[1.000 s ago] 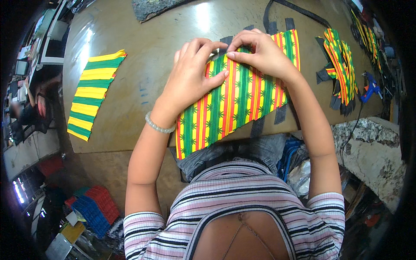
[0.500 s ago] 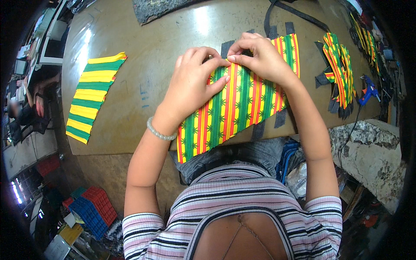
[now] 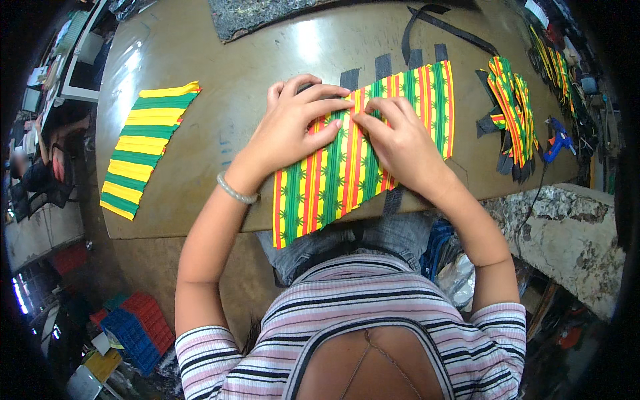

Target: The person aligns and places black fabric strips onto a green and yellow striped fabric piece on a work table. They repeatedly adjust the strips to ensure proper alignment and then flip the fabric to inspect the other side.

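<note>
While two hands (image 3: 347, 130) press: one striped sheet (image 3: 333, 180).

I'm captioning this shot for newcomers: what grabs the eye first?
The striped fabric panel in green, yellow and red at table centre, pressed flat by the left hand and right hand. Next, a yellow-green striped piece at left and a striped stack at right.

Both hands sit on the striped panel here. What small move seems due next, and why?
Probably press and slide the fingertips along the fold: the left hand and right hand meet at one line on the striped panel, with dark strips poking out along its far edge.
</note>
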`<control>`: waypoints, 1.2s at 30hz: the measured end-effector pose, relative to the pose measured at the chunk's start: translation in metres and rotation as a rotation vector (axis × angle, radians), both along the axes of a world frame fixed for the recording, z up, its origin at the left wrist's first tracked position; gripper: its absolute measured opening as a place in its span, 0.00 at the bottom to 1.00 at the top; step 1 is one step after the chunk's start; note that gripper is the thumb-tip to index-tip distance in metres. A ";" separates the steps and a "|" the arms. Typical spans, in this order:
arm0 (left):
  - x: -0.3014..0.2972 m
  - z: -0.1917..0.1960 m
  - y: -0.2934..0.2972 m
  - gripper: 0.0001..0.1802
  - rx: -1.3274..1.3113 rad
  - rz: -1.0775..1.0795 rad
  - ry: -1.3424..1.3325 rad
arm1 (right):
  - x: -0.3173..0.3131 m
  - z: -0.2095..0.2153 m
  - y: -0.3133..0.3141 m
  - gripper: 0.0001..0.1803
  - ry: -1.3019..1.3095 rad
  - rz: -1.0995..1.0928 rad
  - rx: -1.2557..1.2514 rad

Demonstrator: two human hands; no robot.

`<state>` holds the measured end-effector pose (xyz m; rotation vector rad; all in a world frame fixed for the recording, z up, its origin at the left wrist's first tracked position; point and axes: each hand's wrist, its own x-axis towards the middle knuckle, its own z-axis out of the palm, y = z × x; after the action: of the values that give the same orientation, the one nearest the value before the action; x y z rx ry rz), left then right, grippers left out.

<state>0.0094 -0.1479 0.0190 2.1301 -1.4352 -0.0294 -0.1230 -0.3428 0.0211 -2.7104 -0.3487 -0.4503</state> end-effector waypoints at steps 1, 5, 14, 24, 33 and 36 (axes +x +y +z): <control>-0.001 -0.002 0.002 0.28 -0.042 0.052 0.003 | -0.003 -0.001 0.001 0.19 -0.008 0.010 -0.004; -0.008 -0.010 0.001 0.37 -0.049 0.194 -0.006 | 0.002 0.001 -0.001 0.15 0.048 -0.042 0.036; -0.007 -0.013 0.001 0.29 0.015 0.196 0.026 | 0.044 -0.005 -0.023 0.09 0.017 -0.171 0.256; -0.009 -0.013 -0.002 0.22 0.029 0.177 -0.051 | 0.044 -0.005 -0.023 0.07 0.171 -0.163 0.417; -0.009 -0.011 0.000 0.28 -0.004 0.201 0.041 | 0.037 -0.012 -0.018 0.11 0.032 -0.090 0.155; -0.011 -0.011 0.000 0.30 -0.053 0.245 0.031 | 0.031 -0.007 -0.002 0.13 -0.076 -0.082 -0.155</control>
<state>-0.0015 -0.1477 0.0084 2.2361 -1.1368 0.0667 -0.0917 -0.3450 0.0139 -2.8716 -0.3061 -0.5731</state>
